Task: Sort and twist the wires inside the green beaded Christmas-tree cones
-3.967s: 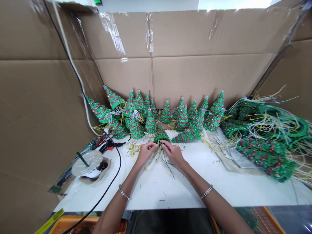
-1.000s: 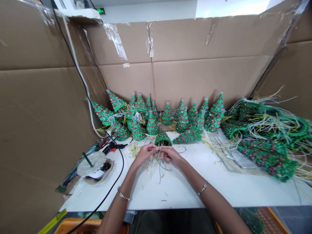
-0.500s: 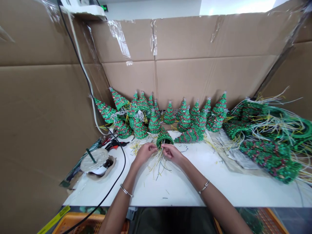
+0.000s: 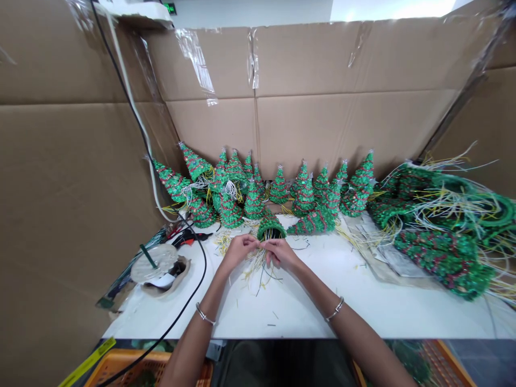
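A small green tinsel Christmas tree (image 4: 269,219) lies on its side, its dark, open base towards me. Thin white and yellow wires (image 4: 258,263) spill out of that base onto the table. Just in front of the opening, the fingertips of my left hand (image 4: 241,250) and my right hand (image 4: 281,252) almost meet. Both hands are closed in a pinch on the thin wires; the exact strands are too fine to tell apart. Another tinsel tree (image 4: 314,221) lies right behind my right hand.
Several decorated trees (image 4: 231,209) stand along the cardboard wall (image 4: 322,123). Flattened tree sleeves with loose wires (image 4: 447,258) pile up at right. At left are a round clear-topped holder (image 4: 159,263), red-and-black pliers (image 4: 191,236) and a black cable (image 4: 189,295). Wire clippings dot the white table (image 4: 306,317).
My right hand has shifted slightly left, so its fingertips now come up to those of my left hand. The view has moved a little; the tree stays in place.
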### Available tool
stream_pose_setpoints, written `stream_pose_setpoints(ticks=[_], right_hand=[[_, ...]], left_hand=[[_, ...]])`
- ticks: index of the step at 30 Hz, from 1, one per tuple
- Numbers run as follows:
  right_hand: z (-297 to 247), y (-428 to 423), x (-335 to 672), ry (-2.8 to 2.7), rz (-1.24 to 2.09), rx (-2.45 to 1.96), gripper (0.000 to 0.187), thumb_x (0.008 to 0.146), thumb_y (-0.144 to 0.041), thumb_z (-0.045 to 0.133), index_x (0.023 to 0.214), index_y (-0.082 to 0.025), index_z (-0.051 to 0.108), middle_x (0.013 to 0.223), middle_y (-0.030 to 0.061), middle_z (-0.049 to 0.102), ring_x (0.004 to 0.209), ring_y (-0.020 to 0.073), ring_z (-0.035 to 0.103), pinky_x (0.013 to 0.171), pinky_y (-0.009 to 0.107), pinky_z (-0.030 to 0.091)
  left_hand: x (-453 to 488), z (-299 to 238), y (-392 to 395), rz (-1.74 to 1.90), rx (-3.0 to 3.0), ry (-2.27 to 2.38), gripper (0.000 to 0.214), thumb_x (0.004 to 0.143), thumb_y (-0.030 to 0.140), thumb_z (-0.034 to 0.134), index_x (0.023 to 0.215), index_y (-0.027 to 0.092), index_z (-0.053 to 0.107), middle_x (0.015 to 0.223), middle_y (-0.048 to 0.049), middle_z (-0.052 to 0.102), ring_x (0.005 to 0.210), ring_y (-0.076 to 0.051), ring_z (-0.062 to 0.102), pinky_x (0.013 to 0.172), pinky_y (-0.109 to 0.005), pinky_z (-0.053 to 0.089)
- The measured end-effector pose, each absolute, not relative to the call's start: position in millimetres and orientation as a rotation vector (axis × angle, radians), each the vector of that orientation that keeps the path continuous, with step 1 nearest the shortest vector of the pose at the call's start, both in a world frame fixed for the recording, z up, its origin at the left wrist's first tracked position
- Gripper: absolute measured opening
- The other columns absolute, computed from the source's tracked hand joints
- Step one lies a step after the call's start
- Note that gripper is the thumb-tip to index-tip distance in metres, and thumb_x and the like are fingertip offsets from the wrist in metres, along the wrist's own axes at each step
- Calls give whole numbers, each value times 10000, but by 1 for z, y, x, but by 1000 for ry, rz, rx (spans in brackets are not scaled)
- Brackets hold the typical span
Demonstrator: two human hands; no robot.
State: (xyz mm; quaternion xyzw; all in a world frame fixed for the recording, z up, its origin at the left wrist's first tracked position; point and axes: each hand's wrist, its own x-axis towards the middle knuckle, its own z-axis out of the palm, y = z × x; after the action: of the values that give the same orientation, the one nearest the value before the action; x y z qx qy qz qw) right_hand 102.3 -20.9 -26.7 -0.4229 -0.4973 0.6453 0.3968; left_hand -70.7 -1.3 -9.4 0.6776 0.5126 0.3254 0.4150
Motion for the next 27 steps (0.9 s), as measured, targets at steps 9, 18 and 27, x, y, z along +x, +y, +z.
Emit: stream_pose_setpoints(ticks=[9,18,27], right_hand=[[-32,-20,100,-913,1812,-923,291,670,-397,719,750,-135,619,459,-48,562,282,14,267,321,205,83],[-26,-20,104,-928,1796,-936,285,648,-362,698,799,-123,667,408,-60,519,284,18,261,330,201,78],[-19,-22,113,-1396,1856,-966,258,731,-364,625,752,-112,678,384,-15,564,265,44,292,314,197,132]], left_hand=[[-65,-1,-8,787,1678,1159,319,735,448,637,780,137,693,683,-45,682,642,-161,597,626,-268,456],[-62,3,-11,980,2489,1148,315,880,176,475,1142,227,642,986,-63,642,873,-176,588,791,-297,456],[-58,-14,3,876,2728,997,282,912,177,459,1096,219,669,946,-74,648,852,-178,585,782,-305,462]])
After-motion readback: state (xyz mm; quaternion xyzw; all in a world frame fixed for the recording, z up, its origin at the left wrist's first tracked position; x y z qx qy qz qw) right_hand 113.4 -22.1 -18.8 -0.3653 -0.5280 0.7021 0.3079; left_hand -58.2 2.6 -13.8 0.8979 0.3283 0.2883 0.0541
